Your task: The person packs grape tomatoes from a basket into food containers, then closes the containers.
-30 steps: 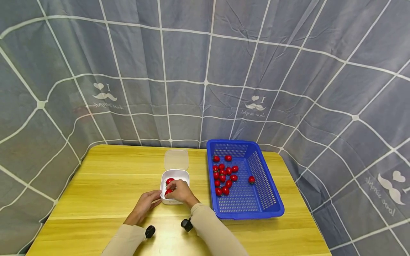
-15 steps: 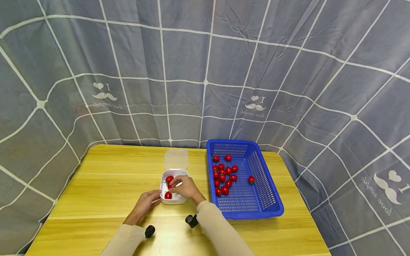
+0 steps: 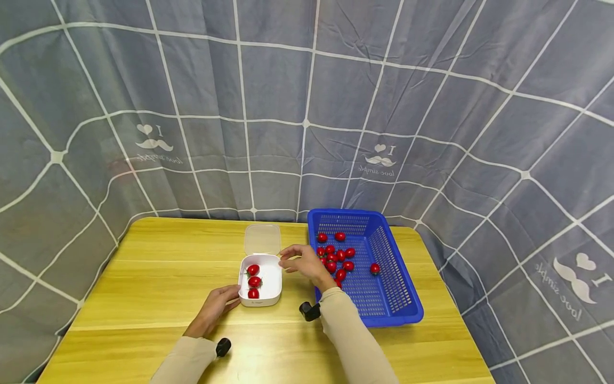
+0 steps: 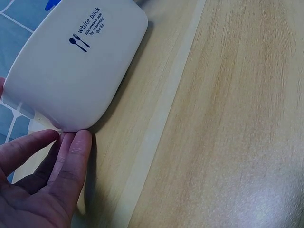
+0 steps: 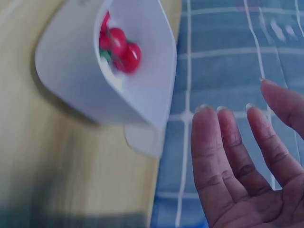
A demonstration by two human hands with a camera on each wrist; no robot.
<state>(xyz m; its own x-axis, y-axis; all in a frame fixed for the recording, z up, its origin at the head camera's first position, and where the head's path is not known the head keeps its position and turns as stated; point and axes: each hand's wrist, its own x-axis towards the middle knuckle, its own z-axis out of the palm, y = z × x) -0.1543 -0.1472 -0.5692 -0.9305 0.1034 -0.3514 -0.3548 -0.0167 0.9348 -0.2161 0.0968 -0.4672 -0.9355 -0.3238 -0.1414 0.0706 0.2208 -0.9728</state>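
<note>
A white plastic food box (image 3: 271,280) stands on the table with its translucent lid (image 3: 263,239) folded back behind it. Three small red tomatoes (image 3: 254,282) lie in a row along its left side. My left hand (image 3: 218,306) touches the box's left wall with fairly straight fingertips, as the left wrist view also shows on the box (image 4: 71,71). Beside the box's right rim, my right hand (image 3: 304,262) is held in the air, fingers spread and holding nothing; the right wrist view shows this hand (image 5: 251,166) apart from the box.
A blue perforated basket (image 3: 384,298) stands to the right, with several red tomatoes (image 3: 341,255) mostly on its left side and one tomato (image 3: 375,269) apart. The wooden table (image 3: 158,266) ends at a grey checked curtain (image 3: 278,144).
My right hand has let go of a tomato in the box and moved out to the right, towards the basket. The left hand has stayed at the box's left wall.
</note>
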